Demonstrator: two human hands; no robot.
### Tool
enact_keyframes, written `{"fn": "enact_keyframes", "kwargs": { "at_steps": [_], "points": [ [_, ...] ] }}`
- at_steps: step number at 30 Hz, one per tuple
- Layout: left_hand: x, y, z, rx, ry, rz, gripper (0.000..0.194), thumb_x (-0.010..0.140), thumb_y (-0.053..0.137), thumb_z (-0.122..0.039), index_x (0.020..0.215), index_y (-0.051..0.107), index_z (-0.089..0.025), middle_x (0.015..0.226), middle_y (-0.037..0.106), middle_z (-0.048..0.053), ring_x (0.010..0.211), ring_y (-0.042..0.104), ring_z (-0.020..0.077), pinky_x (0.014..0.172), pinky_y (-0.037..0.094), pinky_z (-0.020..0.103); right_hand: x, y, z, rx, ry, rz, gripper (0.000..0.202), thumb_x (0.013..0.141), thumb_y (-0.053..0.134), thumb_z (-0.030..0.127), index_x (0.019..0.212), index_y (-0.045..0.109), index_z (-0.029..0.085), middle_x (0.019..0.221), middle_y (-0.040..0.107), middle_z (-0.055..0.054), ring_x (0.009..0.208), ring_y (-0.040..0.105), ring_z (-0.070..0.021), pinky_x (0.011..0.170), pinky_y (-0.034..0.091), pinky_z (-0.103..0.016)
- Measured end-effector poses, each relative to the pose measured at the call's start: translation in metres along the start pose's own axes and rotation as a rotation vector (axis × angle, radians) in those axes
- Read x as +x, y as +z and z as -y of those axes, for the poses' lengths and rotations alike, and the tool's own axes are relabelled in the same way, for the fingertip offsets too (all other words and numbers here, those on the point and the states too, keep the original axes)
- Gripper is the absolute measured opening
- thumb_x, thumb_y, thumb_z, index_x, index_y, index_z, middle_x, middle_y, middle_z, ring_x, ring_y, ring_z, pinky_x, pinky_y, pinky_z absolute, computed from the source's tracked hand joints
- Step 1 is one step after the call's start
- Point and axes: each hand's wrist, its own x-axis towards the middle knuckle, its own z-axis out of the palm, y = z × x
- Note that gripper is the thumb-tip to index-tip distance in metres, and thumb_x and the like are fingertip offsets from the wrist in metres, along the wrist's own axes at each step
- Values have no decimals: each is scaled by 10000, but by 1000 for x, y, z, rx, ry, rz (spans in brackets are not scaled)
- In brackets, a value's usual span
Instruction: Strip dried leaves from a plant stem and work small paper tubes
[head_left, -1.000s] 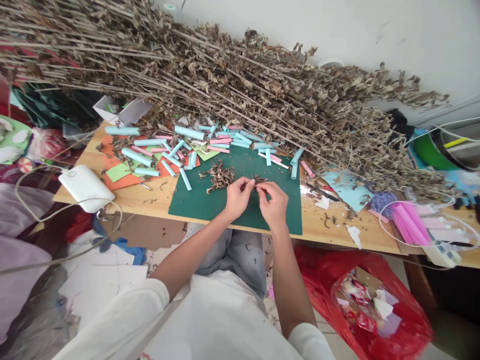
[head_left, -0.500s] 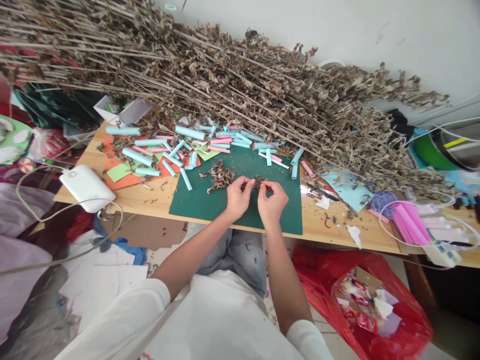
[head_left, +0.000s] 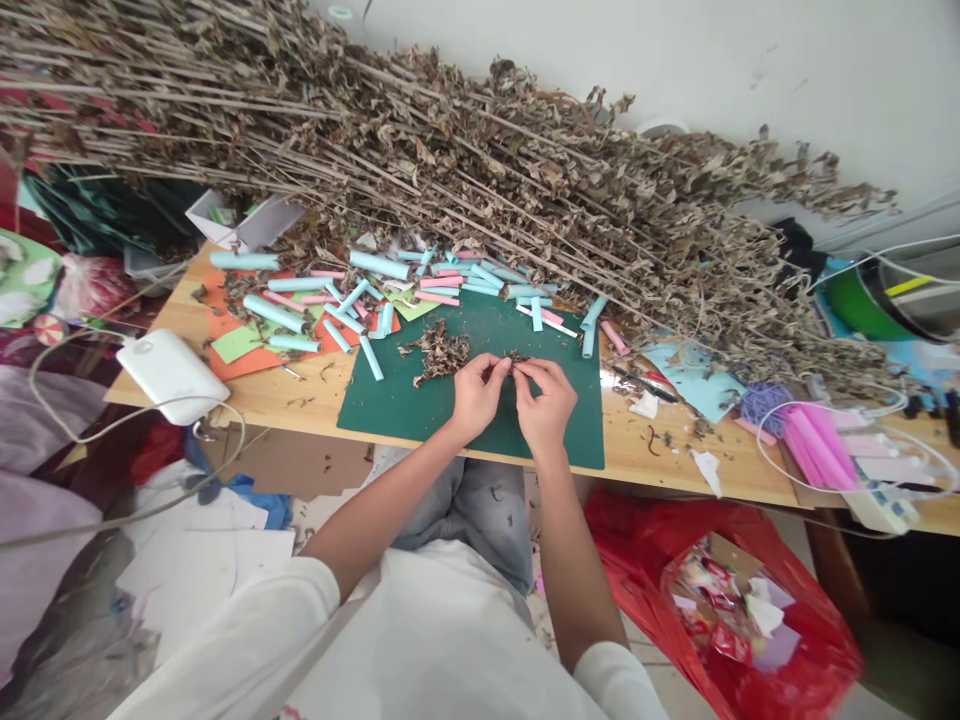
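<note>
Both of my hands meet over a green cutting mat (head_left: 390,405) on the wooden table. My left hand (head_left: 478,398) is closed in a pinch on a small tuft of dried leaves (head_left: 516,355), brown and crumpled. From the other side my right hand (head_left: 545,402) pinches the same tuft, its fingertips almost against the left ones. Much of the tuft is hidden behind the fingers. Just left of my hands, a loose pile of dried leaves (head_left: 441,354) lies on the mat. Rolled blue paper tubes (head_left: 371,358) and pink ones lie along the mat's far edge.
Long bundles of dried plant stems (head_left: 465,180) cover the back of the table. A white power bank (head_left: 172,375) with a cable sits at left. At right are purple yarn (head_left: 765,408) and pink paper (head_left: 821,445). A red plastic bag (head_left: 630,550) of scraps stands below.
My right hand has moved slightly left, bringing its fingertips to the left hand's. Less of the leaf tuft shows between them. The left hand has hardly moved.
</note>
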Motion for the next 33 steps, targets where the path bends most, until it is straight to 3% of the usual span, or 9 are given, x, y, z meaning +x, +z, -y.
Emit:
{"fn": "enact_keyframes", "kwargs": {
  "at_steps": [6, 13, 18, 25, 33],
  "points": [
    [0, 0, 0, 36, 44, 2, 339, 914, 538, -430, 702, 568, -168, 625, 486, -22, 595, 413, 102, 569, 344, 222, 1, 0, 2, 25, 24, -20, 143, 864, 575, 238, 819, 704, 198, 850, 684, -65, 819, 652, -188, 787, 535, -337],
    [0, 0, -1, -18, -17, 1, 381, 876, 579, -492, 675, 591, -168, 559, 466, -31, 558, 400, 104, 553, 334, 228, 3, -5, 3, 87, 21, 2, 190, 886, 572, 239, 978, 736, 212, 938, 699, -65, 879, 662, -179, 830, 537, -325],
    [-1, 0, -1, -13, 10, -4, 384, 872, 586, -496, 691, 620, -159, 608, 510, -22, 586, 414, 101, 568, 340, 226, 2, -2, 7, 85, 10, -9, 155, 881, 595, 254, 872, 743, 212, 864, 703, -55, 831, 665, -176, 803, 542, -322],
    [-1, 0, -1, -6, -41, 11, 418, 880, 561, -521, 729, 656, -143, 595, 555, -19, 583, 470, 97, 570, 373, 208, 1, 0, 3, 64, 5, 1, 162, 893, 582, 258, 888, 737, 212, 884, 701, -55, 850, 660, -180, 824, 531, -330],
    [0, 2, 1, 71, 43, 23, 285, 919, 551, -362, 822, 713, -149, 754, 682, 30, 700, 593, 128, 673, 445, 230, 1, -1, -7, -17, -18, 31, 162, 913, 544, 255, 885, 697, 211, 912, 678, -61, 881, 640, -189, 835, 512, -333]
  ]
}}
